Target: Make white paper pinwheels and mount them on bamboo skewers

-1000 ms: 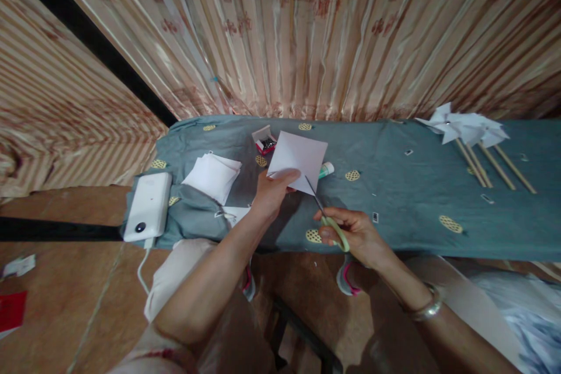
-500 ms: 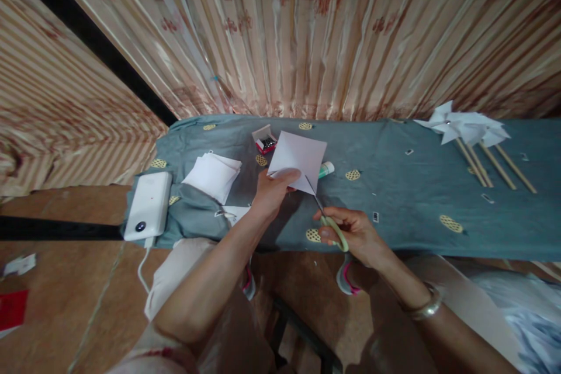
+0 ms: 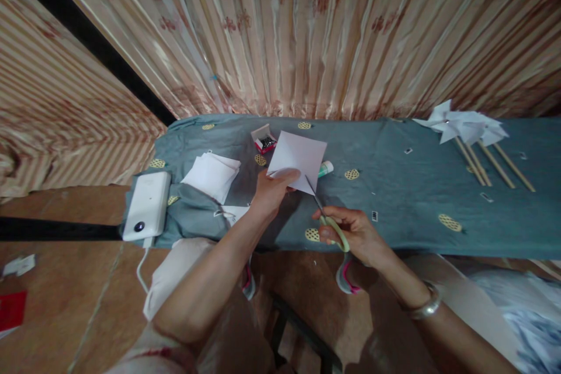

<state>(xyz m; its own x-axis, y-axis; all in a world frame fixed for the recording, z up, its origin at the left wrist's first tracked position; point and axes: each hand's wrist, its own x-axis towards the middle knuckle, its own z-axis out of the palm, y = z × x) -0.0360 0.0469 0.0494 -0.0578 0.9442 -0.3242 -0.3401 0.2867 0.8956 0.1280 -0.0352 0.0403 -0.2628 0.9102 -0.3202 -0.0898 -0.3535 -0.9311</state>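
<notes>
My left hand (image 3: 274,190) pinches a square sheet of white paper (image 3: 300,155) by its near edge, thumb on top. The sheet is held above the cloth-covered table. With its fingers through the light green handles, my right hand (image 3: 350,231) grips a pair of scissors (image 3: 333,231). The scissor blades reach into the near right corner of the sheet. Partly behind the paper lies a green and white glue stick (image 3: 325,169). Beside the sheet's left edge is a small open red and white box (image 3: 265,141) of dark metal pieces, too small to tell.
A stack of white paper squares (image 3: 213,174) lies left, with another sheet (image 3: 236,213) near my left forearm. A white power bank (image 3: 148,205) with a cable sits at the left end. Several paper pinwheels (image 3: 464,125) on sticks lie right. A curtain (image 3: 307,41) hangs behind the table.
Both hands, the paper and the scissors stay almost in place. The view has shifted very slightly, and the blades look a little closer together.
</notes>
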